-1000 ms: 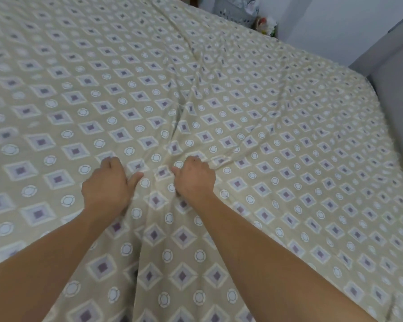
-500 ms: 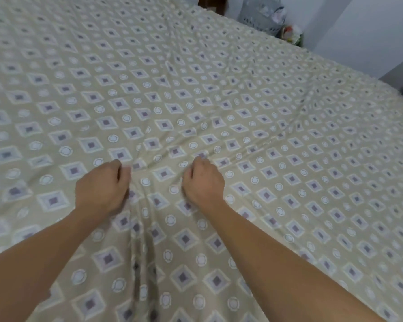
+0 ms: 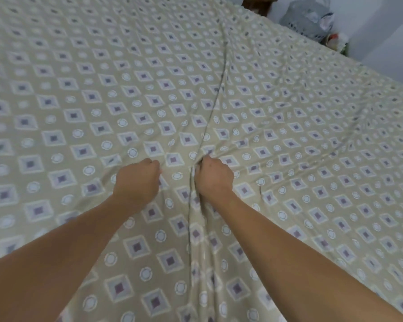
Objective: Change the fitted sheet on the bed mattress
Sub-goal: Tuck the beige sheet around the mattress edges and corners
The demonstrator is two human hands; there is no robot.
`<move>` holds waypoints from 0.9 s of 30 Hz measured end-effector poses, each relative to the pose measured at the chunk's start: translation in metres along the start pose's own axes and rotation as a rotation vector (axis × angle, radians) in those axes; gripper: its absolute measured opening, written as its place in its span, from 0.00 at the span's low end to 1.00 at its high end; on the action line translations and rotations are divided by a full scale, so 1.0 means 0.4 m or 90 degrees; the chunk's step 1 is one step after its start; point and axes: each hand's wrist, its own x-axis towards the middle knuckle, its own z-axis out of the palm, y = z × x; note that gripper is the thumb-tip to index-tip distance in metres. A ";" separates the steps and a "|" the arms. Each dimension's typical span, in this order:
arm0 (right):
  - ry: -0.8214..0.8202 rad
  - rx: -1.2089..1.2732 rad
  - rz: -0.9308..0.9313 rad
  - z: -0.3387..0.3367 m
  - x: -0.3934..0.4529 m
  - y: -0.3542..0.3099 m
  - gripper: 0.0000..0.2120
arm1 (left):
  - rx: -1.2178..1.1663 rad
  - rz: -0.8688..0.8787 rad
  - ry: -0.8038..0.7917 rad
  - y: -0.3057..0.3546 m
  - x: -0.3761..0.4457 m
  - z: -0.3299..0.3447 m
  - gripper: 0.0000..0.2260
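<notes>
Sheet (image 3: 102, 101) over bed; basket (image 3: 308, 18) (apparently laundry) beyond far right edge.

A bedroom in a home: a wide bed (image 3: 56, 205) fills nearly the whole view, covered by a beige cotton sheet printed with purple-centred diamonds and white rings (image 3: 102, 89). Beyond the bed's far right corner, a grey plastic laundry basket (image 3: 307, 19) heaped with pale items stands against plain white walls (image 3: 393, 38), beside a piece of dark wooden furniture (image 3: 258, 3). A small, blurred red-and-green object (image 3: 335, 40) sits just beside the basket.
</notes>
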 end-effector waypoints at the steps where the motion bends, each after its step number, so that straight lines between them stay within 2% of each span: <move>1: 0.006 0.004 -0.028 0.005 -0.006 -0.030 0.10 | 0.004 -0.011 0.014 -0.034 0.000 -0.009 0.07; 4: -0.019 0.067 -0.076 0.033 -0.019 -0.140 0.14 | -0.010 -0.055 0.044 -0.136 -0.004 -0.033 0.11; 7: -0.040 0.057 -0.034 0.043 -0.004 -0.223 0.23 | -0.046 -0.017 0.091 -0.188 -0.015 -0.042 0.12; 9: -0.041 0.008 -0.025 0.051 0.014 -0.249 0.18 | -0.048 -0.030 0.144 -0.228 -0.026 -0.036 0.12; 12: -0.040 -0.040 -0.033 0.060 0.035 -0.267 0.04 | -0.016 -0.130 0.158 -0.323 -0.027 -0.031 0.27; 13: -0.040 -0.040 -0.033 0.063 0.039 -0.270 0.01 | -0.010 -0.131 0.157 -0.348 -0.025 -0.023 0.28; 15: -0.029 -0.023 -0.035 0.066 0.042 -0.284 0.01 | -0.021 -0.079 0.159 -0.368 -0.016 -0.011 0.21; 18: -0.020 0.015 -0.068 0.070 0.030 -0.338 0.07 | -0.050 -0.020 0.137 -0.371 -0.002 -0.014 0.14; 22: -0.034 0.093 -0.132 0.078 0.018 -0.470 0.08 | -0.059 -0.125 0.159 -0.497 -0.003 -0.035 0.16; 24: -0.045 0.108 -0.136 0.085 0.031 -0.518 0.09 | -0.024 -0.127 0.190 -0.552 -0.012 -0.040 0.19; 27: -0.067 0.078 -0.108 0.111 0.050 -0.553 0.13 | -0.026 -0.149 0.236 -0.590 -0.035 -0.034 0.17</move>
